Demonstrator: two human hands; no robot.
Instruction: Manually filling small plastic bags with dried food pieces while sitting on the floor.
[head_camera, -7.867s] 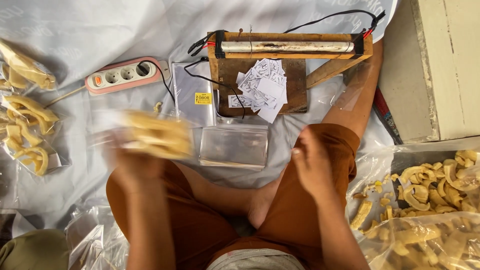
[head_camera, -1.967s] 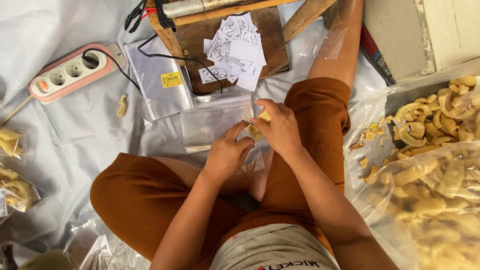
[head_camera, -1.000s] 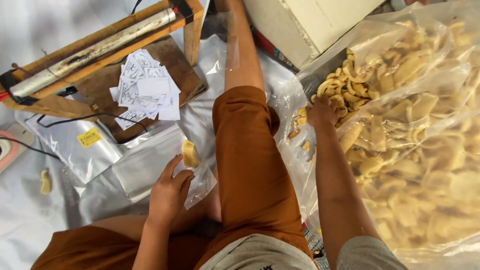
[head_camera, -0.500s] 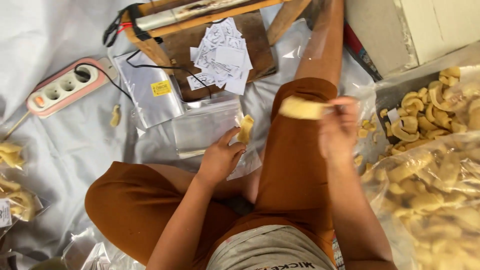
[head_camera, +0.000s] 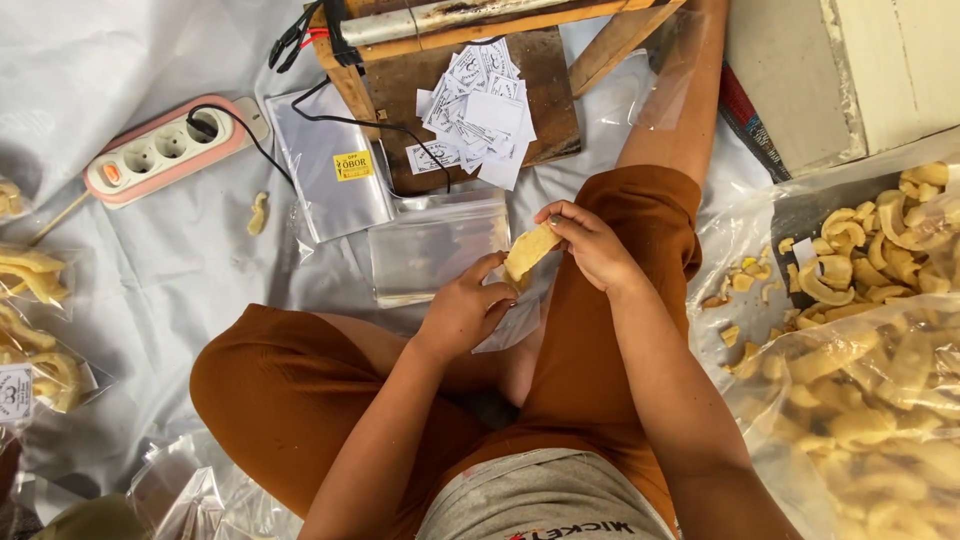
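The person sits cross-legged on a white sheet, in brown shorts. The right hand is closed around one end of a pale yellow cracker, pinching it between thumb and fingers just above the right thigh. The left hand is curled below it and grips a small clear bag at its mouth; the lower end of the cracker sits at that opening, touching the left fingers. A stack of empty clear bags lies on the sheet just beyond the hands. Farther off is a wooden stand with paper labels on it, and a power strip to the left. At the right, a large open sack of crackers lies beside the right arm. Filled bags lie at the left edge.
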